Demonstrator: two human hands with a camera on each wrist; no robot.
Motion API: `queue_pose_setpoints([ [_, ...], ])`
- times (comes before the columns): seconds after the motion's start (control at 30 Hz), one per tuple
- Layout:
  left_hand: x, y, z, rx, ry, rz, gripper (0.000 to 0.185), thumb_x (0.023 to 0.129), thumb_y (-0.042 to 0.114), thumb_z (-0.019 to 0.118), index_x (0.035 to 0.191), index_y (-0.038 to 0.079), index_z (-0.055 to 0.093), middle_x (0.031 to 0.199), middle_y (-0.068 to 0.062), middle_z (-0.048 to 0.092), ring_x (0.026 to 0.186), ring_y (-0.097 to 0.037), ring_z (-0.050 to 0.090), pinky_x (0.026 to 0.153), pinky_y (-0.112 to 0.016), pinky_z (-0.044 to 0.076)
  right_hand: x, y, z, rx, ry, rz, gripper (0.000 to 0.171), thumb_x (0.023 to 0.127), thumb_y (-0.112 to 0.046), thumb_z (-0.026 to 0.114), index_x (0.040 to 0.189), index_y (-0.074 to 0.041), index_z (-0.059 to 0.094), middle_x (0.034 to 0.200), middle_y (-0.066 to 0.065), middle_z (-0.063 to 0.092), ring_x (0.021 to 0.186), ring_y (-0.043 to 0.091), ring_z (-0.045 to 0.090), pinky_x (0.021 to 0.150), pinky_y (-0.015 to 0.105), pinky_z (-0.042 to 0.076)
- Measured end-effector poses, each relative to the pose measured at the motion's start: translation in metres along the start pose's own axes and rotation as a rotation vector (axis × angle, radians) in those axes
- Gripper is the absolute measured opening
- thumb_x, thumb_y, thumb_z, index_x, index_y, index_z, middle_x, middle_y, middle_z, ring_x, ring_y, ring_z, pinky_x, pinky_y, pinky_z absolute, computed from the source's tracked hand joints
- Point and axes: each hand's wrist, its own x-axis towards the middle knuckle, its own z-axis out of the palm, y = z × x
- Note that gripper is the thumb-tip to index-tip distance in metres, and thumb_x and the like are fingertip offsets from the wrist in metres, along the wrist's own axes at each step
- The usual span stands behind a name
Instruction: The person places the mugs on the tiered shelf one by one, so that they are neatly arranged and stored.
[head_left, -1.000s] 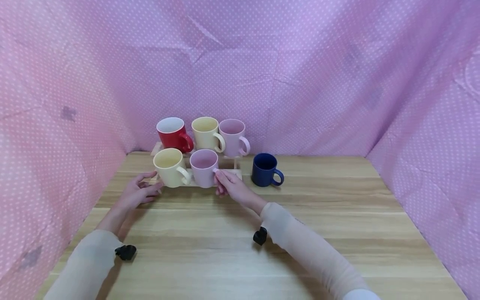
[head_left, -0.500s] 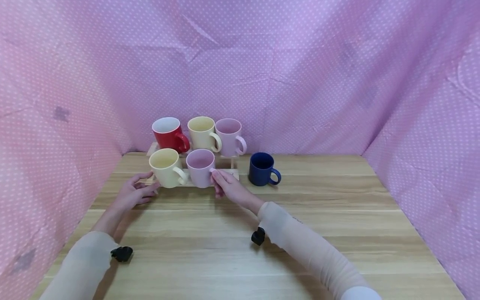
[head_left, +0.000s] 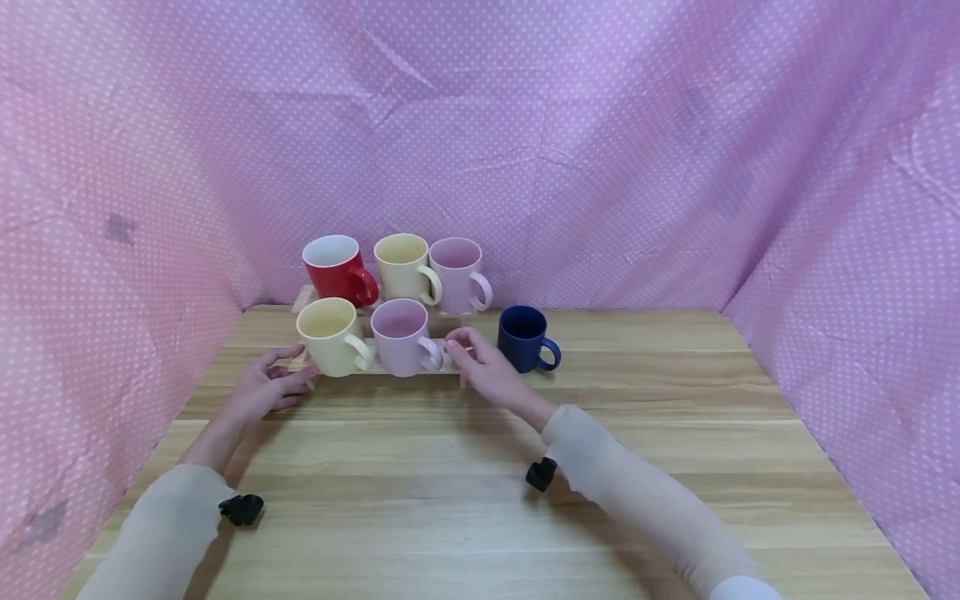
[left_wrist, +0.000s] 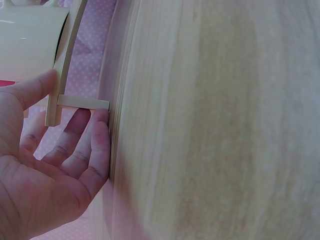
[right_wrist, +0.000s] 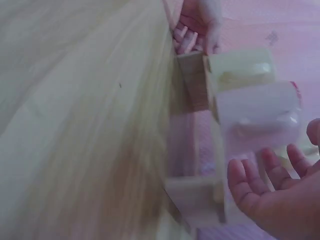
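Right hand (head_left: 486, 372) has let go of the pink mug (head_left: 403, 337), grip loose and empty just at its 3 o'clock. That mug sits front row on the wooden rack (head_left: 450, 367), beside the yellow mug (head_left: 331, 335). Left hand (head_left: 264, 387), fingers relaxed, rests on the worktop (head_left: 480, 492) against the rack's 9 o'clock end.

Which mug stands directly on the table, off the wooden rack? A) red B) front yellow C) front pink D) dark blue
D: the dark blue mug stands alone on the table, right of the wooden rack, by the right hand.
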Motion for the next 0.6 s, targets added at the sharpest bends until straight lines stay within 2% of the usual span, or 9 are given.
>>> queue_pose_setpoints([
  [0.1,-0.002,0.006,0.001,-0.003,-0.003,-0.008,0.078,0.089,0.032,0.068,0.149,0.005,0.026,0.117,-0.031,0.057,0.092,-0.025,0.066,0.083,-0.042,0.053,-0.016,-0.015,-0.023,-0.034,0.073,-0.094,0.033,0.102,-0.021,0.047,0.126,0.001,0.049,0.119,0.016,0.056,0.104,0.031,0.057,0.084,0.038,0.05],
  [0.17,-0.001,0.005,0.0,0.001,-0.001,-0.007,0.078,0.089,0.033,0.068,0.149,0.006,0.026,0.117,-0.03,0.057,0.092,-0.024,0.066,0.083,-0.042,0.053,-0.026,-0.022,-0.037,0.003,0.138,-0.16,0.031,0.101,-0.012,0.048,0.126,0.007,0.047,0.121,0.021,0.054,0.111,0.035,0.053,0.091,0.041,0.047],
  [0.27,0.002,-0.001,-0.002,0.003,0.0,-0.003,0.078,0.089,0.036,0.068,0.15,0.009,0.026,0.117,-0.027,0.058,0.092,-0.022,0.066,0.083,-0.04,0.054,-0.036,-0.016,-0.055,0.035,0.249,-0.231,0.035,0.099,-0.005,0.048,0.13,0.01,0.042,0.127,0.024,0.048,0.12,0.039,0.043,0.096,0.043,0.042],
  [0.37,0.004,-0.006,-0.003,0.006,0.006,0.004,0.079,0.088,0.038,0.068,0.15,0.011,0.027,0.116,-0.025,0.059,0.092,-0.021,0.066,0.082,-0.038,0.054,-0.044,-0.003,-0.069,0.054,0.323,-0.216,0.045,0.1,-0.007,0.048,0.141,0.005,0.032,0.142,0.021,0.035,0.13,0.039,0.032,0.102,0.048,0.035],
  [0.43,0.004,-0.008,-0.003,0.007,0.011,0.009,0.08,0.088,0.039,0.068,0.149,0.01,0.027,0.115,-0.025,0.06,0.091,-0.02,0.067,0.081,-0.037,0.054,-0.049,0.008,-0.076,0.021,0.352,-0.186,0.052,0.1,-0.01,0.048,0.146,0.0,0.026,0.149,0.017,0.025,0.134,0.034,0.026,0.105,0.05,0.032],
  [0.6,0.005,-0.009,-0.002,0.008,0.017,0.006,0.081,0.087,0.041,0.069,0.149,0.01,0.028,0.111,-0.021,0.061,0.09,-0.019,0.067,0.079,-0.035,0.055,-0.057,0.038,-0.089,-0.008,0.34,-0.118,0.063,0.099,-0.01,0.051,0.151,-0.005,0.015,0.155,0.015,0.013,0.141,0.03,0.015,0.108,0.054,0.027],
])
